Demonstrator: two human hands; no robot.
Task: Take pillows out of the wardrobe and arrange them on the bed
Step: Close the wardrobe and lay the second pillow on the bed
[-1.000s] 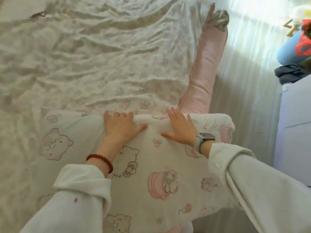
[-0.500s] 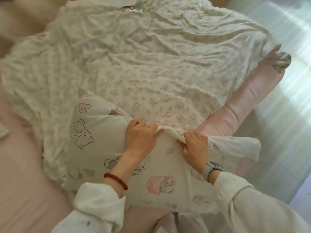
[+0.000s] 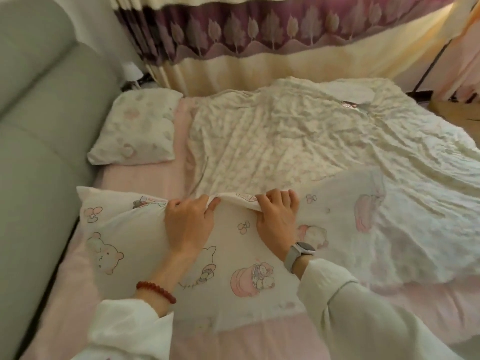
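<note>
Head view: the cartoon pillow (image 3: 161, 258) is pinched along its far edge by left hand (image 3: 187, 224) and right hand (image 3: 276, 226). Both grips are closed on fabric. It should be kept level and set beside the far pillow (image 3: 137, 131), beyond the grips.

It was a home bedroom: a bed (image 3: 145, 175) with pillows (image 3: 135, 131), a rumpled quilt (image 3: 298, 141), and curtains (image 3: 246, 48) behind.

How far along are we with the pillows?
One pillow already lies by the headboard. The cartoon pillow is in hand: left hand and right hand pinch its far edge. It overlaps the blanket and still needs setting beside the first.
</note>
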